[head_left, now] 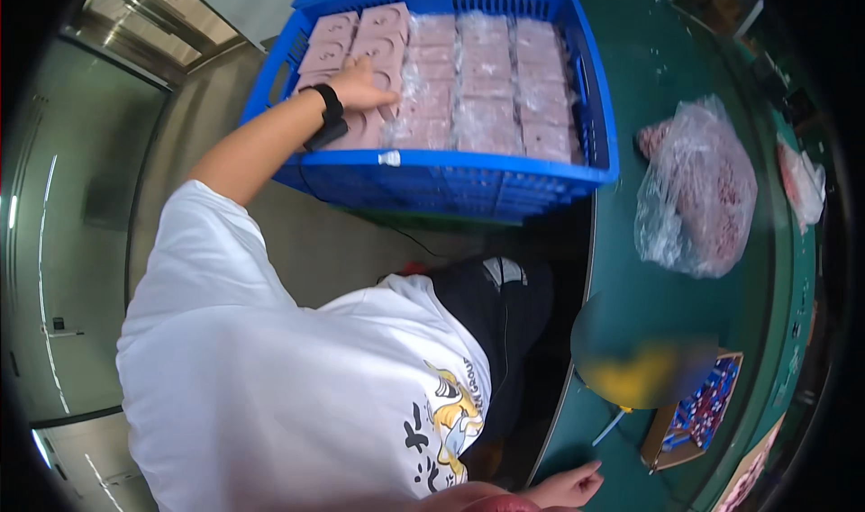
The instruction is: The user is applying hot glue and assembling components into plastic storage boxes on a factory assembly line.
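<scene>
Left hand (pixel 364 86) on pink pieces (pixel 379 47), grip unclear; right hand (pixel 569 488) curled closed, well away.

A green bench (pixel 649 62) carries a stuffed clear plastic bag (pixel 698 188) and an open cardboard box (pixel 660 435).

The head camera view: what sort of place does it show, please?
Probably a workshop or packing area: a blue plastic crate holds rows of pink square pieces, and a filled clear plastic bag lies on a green worktable.
</scene>
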### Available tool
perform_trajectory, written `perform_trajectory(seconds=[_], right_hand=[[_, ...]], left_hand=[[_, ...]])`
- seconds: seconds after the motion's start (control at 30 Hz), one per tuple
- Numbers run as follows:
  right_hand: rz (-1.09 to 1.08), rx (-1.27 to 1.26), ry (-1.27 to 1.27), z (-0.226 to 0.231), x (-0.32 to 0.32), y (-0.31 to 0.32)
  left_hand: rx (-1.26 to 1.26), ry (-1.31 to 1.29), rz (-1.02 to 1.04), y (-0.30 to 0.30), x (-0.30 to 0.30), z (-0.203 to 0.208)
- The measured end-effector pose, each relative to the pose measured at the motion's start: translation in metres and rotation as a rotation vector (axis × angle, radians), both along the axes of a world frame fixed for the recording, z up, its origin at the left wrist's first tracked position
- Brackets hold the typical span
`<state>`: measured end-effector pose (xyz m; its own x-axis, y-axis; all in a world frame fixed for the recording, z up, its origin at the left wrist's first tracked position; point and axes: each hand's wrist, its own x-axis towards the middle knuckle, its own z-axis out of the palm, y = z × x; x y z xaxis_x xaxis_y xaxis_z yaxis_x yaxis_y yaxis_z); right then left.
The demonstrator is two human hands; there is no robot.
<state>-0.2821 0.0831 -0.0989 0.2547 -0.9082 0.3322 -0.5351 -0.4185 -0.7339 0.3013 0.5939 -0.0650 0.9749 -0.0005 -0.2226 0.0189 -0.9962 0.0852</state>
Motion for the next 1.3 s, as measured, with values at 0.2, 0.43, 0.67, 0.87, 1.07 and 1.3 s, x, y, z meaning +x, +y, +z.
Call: perform_trajectory(seconds=[0.2,0.43,0.67,0.87,1.07,1.3], right_hand=[[0.060,-0.030,0.037,-0.026,-0.016,-0.016],[0.148,-0.001,-0.034,-0.027,-0.009,-0.009],[0.015,0.092,-0.028,-0.012,-0.013,-0.006],[0.032,0.144,-0.008,-0.024,-0.018,-0.015],[-0.010,0.095,0.016,-0.020,-0.014,-0.007],[0.017,0.070,0.066,-0.018,-0.017,-0.011]], left_hand=[[0.075,0.031,0.124,-0.014,0.005,-0.019],[-0.011,-0.135,0.179,0.030,0.013,-0.041],[-0.014,-0.022,0.129,-0.007,0.008,-0.020],[-0.100,0.099,0.248,0.004,0.039,0.000],[-0.113,-0.037,0.401,-0.028,0.040,-0.029],[-0.022,-0.059,0.538,-0.020,0.047,-0.053]])
